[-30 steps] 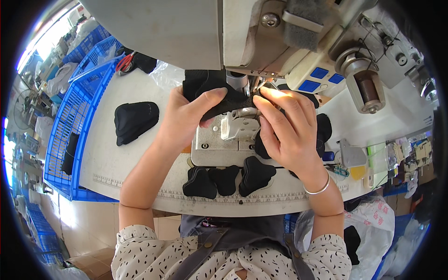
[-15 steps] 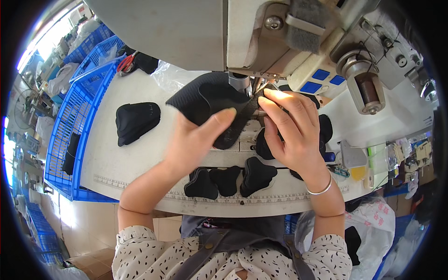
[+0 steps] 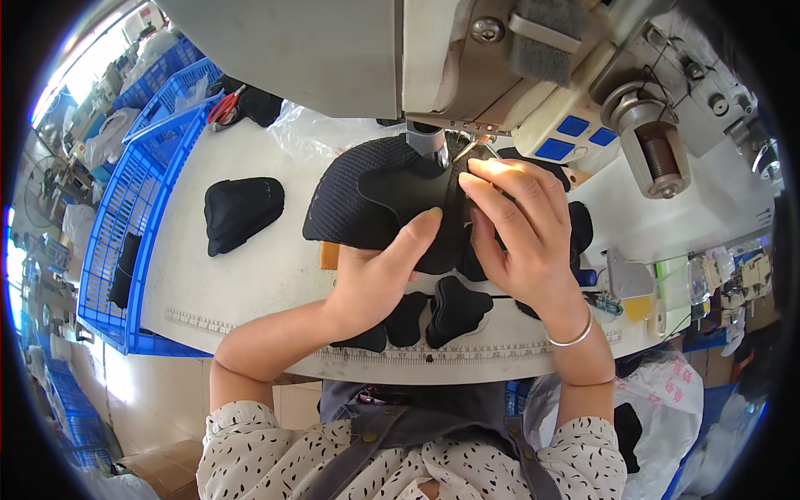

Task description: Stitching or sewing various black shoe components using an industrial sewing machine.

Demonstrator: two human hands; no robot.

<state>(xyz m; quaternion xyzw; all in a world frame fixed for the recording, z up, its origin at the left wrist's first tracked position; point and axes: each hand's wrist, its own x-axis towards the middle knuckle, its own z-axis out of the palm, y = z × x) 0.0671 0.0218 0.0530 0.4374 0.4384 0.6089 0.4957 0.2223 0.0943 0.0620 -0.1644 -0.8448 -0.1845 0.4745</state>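
Head view — two hands (image 3: 450,250), one mesh piece (image 3: 350,200).

- The needle of the sewing machine (image 3: 533,75) is too small to make out; the black mesh piece (image 3: 350,200) and the fingertips cover that spot.
- The right hand (image 3: 521,237) hides the right part of the mesh piece.
- The left hand (image 3: 379,279) covers part of the small black cut pieces (image 3: 454,308) on the worktop (image 3: 250,283).
- The machine's top is cut off by the upper edge.
- What lies in the blue crates (image 3: 125,242) is dark and unclear.
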